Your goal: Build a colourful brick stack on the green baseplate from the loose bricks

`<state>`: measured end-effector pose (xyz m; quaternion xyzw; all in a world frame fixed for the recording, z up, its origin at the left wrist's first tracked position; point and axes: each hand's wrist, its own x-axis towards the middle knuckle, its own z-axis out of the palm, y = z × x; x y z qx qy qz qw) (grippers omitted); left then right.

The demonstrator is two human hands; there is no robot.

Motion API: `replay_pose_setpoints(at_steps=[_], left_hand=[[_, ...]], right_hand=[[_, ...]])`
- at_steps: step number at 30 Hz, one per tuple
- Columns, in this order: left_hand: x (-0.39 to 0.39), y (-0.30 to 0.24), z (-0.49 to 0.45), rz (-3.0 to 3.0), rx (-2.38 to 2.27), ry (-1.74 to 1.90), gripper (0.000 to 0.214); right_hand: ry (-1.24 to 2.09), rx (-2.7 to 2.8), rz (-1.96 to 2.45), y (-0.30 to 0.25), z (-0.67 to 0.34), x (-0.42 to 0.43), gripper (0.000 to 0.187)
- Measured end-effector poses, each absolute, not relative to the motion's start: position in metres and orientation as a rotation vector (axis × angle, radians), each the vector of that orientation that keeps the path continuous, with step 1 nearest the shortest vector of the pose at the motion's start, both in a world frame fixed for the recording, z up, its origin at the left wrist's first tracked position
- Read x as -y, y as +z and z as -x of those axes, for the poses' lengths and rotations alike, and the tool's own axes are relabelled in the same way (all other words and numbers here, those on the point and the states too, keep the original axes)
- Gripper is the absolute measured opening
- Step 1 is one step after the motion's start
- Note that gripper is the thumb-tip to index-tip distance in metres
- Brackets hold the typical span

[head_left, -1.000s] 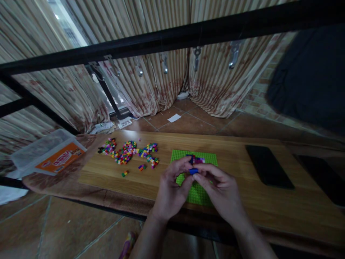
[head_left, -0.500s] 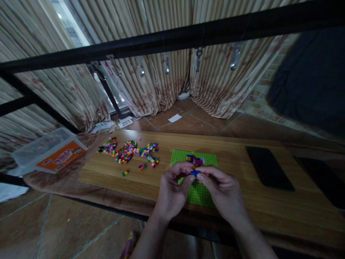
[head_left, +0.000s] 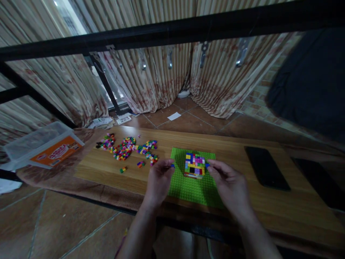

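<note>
A small blue building brick (head_left: 173, 166) is pinched between the thumb and fingertips of my left hand (head_left: 159, 180), over the left side of the green baseplate (head_left: 179, 187). My right hand (head_left: 229, 181) pinches another blue brick (head_left: 207, 165) to the right. Between the two hands, a multicoloured block structure (head_left: 194, 165) stands on the baseplate, with a dark square opening in its top. Neither hand appears to touch the structure. My fingers partly cover both blue bricks.
Loose coloured bricks (head_left: 126, 148) lie in piles on the left of the wooden table (head_left: 107, 176), with a few small clusters nearer me. A clear plastic box (head_left: 45, 144) with an orange label stands at far left. A black phone-like slab (head_left: 266, 167) lies at right.
My hands were together over the baseplate, holding blue bricks between them. They have moved apart, one blue piece in each, uncovering the block structure. The view has shifted slightly.
</note>
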<state>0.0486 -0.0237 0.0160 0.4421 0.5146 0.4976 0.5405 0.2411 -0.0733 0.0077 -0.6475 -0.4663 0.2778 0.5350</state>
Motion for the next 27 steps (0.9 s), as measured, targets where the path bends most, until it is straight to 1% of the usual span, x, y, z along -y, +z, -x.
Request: replay_pose_setpoints(at_steps=[4, 10, 14, 18, 27], left_hand=[[0.028, 0.015, -0.057, -1.164, -1.270, 1.108, 0.018], [0.031, 0.014, -0.058, -1.242, -1.280, 1.073, 0.024], [0.033, 0.011, -0.058, -1.302, -1.311, 1.016, 0.025], [0.035, 0.009, -0.059, -1.339, -1.305, 0.984, 0.027], [0.038, 0.008, -0.062, -1.332, -1.203, 1.003, 0.024]], right_hand=[[0.603, 1.143, 1.573, 0.006, -0.237, 0.071, 0.027], [0.533, 1.207, 1.594, 0.006, -0.239, 0.072, 0.026], [0.452, 1.346, 1.549, 0.008, -0.237, 0.072, 0.021], [0.353, 1.483, 1.532, 0.008, -0.231, 0.070, 0.021], [0.221, 1.527, 1.562, 0.004, -0.220, 0.063, 0.019]])
